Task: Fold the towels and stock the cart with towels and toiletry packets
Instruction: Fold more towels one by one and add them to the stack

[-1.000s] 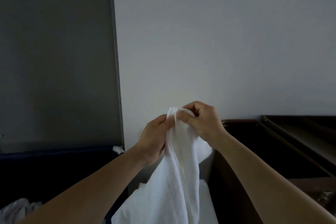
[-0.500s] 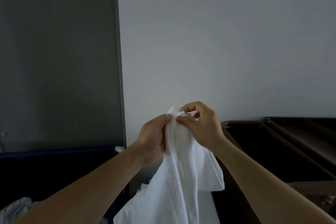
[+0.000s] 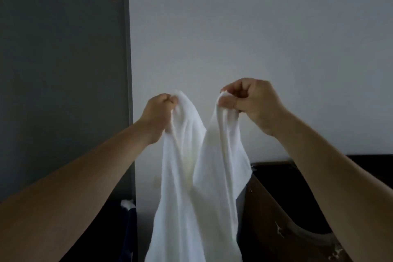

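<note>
A white towel (image 3: 197,193) hangs in the air in front of me, held up by its top edge. My left hand (image 3: 158,115) grips one bunched part of that edge, and my right hand (image 3: 248,102) pinches another part a short way to the right. Between the two hands the cloth sags in a shallow dip. The towel's lower end runs out of the bottom of the view. No toiletry packets show here.
A dark brown cart or tray edge (image 3: 276,208) stands at the lower right, close to the towel. A dark blue bin (image 3: 127,229) with a bit of white cloth (image 3: 127,203) sits at the lower left. A pale wall and grey panel are behind.
My hands have risen and moved apart, left one leftward and right one rightward, spreading the towel's top edge that was pinched together before.
</note>
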`<state>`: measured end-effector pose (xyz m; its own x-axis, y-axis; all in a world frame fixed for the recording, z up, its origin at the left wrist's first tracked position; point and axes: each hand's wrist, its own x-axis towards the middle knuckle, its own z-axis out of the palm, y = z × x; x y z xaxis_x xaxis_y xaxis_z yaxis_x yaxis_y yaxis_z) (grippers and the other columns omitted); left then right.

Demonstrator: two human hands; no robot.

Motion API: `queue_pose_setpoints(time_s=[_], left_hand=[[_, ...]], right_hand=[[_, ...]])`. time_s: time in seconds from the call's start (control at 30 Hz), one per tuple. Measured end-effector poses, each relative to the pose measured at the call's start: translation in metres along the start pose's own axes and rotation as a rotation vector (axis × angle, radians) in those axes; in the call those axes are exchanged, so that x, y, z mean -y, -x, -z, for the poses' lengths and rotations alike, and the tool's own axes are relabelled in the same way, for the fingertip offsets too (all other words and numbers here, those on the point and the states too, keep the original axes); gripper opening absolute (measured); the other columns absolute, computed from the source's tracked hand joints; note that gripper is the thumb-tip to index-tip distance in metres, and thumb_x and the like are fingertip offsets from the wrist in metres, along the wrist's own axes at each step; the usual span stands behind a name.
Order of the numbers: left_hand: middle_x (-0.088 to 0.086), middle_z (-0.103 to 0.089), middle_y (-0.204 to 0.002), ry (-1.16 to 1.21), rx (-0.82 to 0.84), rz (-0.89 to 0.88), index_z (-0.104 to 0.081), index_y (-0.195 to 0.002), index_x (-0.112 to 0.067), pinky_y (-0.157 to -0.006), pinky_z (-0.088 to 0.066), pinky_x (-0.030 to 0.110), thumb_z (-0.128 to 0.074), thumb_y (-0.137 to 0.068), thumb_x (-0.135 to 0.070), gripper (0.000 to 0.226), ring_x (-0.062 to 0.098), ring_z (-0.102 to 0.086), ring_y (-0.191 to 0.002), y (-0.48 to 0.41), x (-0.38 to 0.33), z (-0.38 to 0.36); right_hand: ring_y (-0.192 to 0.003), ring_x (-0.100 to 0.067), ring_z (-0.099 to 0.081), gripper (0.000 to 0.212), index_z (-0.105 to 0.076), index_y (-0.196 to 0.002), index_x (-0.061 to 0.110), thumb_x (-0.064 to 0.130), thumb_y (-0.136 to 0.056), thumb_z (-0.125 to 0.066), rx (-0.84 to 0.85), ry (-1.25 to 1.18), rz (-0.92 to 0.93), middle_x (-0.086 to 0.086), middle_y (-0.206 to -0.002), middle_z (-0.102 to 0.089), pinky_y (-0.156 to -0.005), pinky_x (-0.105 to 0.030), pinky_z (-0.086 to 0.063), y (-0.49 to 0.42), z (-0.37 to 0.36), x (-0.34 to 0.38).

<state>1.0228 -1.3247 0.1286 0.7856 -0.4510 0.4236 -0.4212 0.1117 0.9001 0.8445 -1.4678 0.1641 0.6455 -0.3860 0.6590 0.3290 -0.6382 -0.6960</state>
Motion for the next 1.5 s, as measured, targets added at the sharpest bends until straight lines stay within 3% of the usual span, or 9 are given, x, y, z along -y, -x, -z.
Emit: queue_pose_setpoints(time_s=[0.1,0.33,0.6,0.83,0.97,1.07,1.17,1.33,1.5], left_hand=[[0.003,-0.053,-0.072,-0.064,0.04,-0.107,-0.059,-0.086,-0.004,-0.053,-0.042,0.03,-0.047,-0.102,-0.027,0.03,0.017,-0.049,-0.063,0.016,-0.012,-0.015],[-0.003,-0.069,-0.078,0.151,0.151,-0.1,-0.068,-0.09,-0.013,-0.062,-0.053,0.029,-0.055,-0.1,-0.033,0.026,0.011,-0.064,-0.07,0.066,-0.01,-0.048],[0.001,-0.071,-0.093,-0.028,0.336,-0.117,-0.061,-0.103,-0.017,-0.07,-0.061,0.035,-0.069,-0.077,-0.027,0.029,0.016,-0.071,-0.081,0.083,0.015,-0.034],[-0.001,-0.073,-0.082,-0.008,0.299,-0.169,-0.066,-0.095,-0.013,-0.068,-0.06,0.033,-0.071,-0.09,-0.021,0.011,0.014,-0.07,-0.073,0.067,0.019,-0.027],[0.016,-0.073,-0.106,0.195,0.24,-0.136,-0.065,-0.096,-0.014,-0.084,-0.056,0.048,-0.065,-0.094,-0.014,0.002,0.031,-0.069,-0.092,0.041,-0.001,-0.025],[0.008,-0.074,-0.111,0.372,0.306,-0.172,-0.062,-0.104,-0.012,-0.075,-0.059,0.034,-0.06,-0.096,-0.014,0.009,0.02,-0.071,-0.093,0.016,-0.028,-0.021],[0.01,-0.073,-0.116,0.424,0.337,-0.191,-0.061,-0.104,-0.014,-0.078,-0.059,0.034,-0.06,-0.096,-0.017,0.008,0.022,-0.071,-0.1,-0.001,-0.041,-0.014],[0.015,-0.069,-0.121,0.52,0.296,-0.188,-0.058,-0.12,-0.005,-0.081,-0.058,0.039,-0.062,-0.095,-0.019,0.029,0.031,-0.068,-0.109,-0.014,-0.044,-0.013],[0.018,-0.068,-0.122,0.504,0.21,-0.162,-0.048,-0.135,0.005,-0.081,-0.059,0.039,-0.058,-0.099,-0.019,0.045,0.032,-0.068,-0.109,-0.019,-0.041,-0.016]], right_hand=[[-0.073,-0.014,-0.071,0.016,-0.077,-0.074,0.021,0.011,-0.067,-0.088,-0.072,-0.22,0.01,0.001,-0.077,-0.075,-0.07,-0.03,-0.06,-0.006,0.008,0.005],[-0.074,-0.014,-0.068,0.023,-0.072,-0.07,0.021,0.007,-0.067,-0.09,0.109,-0.037,-0.165,0.003,-0.075,-0.073,-0.083,-0.045,-0.058,0.008,-0.017,-0.011],[-0.065,-0.004,-0.064,0.021,-0.075,-0.069,0.024,0.015,-0.063,-0.093,0.176,-0.063,-0.21,0.01,-0.066,-0.067,-0.064,-0.018,-0.051,0.016,-0.026,-0.034],[-0.083,-0.018,-0.069,0.019,-0.074,-0.083,0.02,0.028,-0.072,-0.086,0.152,-0.288,-0.252,0.0,-0.086,-0.074,-0.086,-0.043,-0.056,0.037,-0.026,-0.059],[-0.08,-0.016,-0.07,0.02,-0.07,-0.094,0.023,0.025,-0.079,-0.083,0.044,-0.046,-0.207,0.007,-0.087,-0.074,-0.08,-0.04,-0.06,0.066,-0.016,-0.084],[-0.096,-0.007,-0.067,0.032,-0.063,-0.11,0.033,0.031,-0.082,-0.078,0.087,0.024,-0.176,0.013,-0.105,-0.069,-0.088,-0.037,-0.058,0.088,0.002,-0.103],[-0.113,0.0,-0.053,0.043,-0.053,-0.116,0.046,0.032,-0.083,-0.077,0.016,0.232,-0.091,0.021,-0.122,-0.056,-0.101,-0.03,-0.046,0.099,0.027,-0.121],[-0.136,-0.007,-0.027,0.044,-0.061,-0.12,0.031,0.037,-0.08,-0.08,0.126,0.507,-0.116,0.018,-0.145,-0.035,-0.116,-0.036,-0.026,0.105,0.05,-0.154],[-0.105,-0.005,-0.059,0.056,-0.056,-0.133,0.025,0.034,-0.082,-0.079,0.251,0.356,-0.284,0.022,-0.118,-0.057,-0.095,-0.028,-0.053,0.111,0.045,-0.169]])
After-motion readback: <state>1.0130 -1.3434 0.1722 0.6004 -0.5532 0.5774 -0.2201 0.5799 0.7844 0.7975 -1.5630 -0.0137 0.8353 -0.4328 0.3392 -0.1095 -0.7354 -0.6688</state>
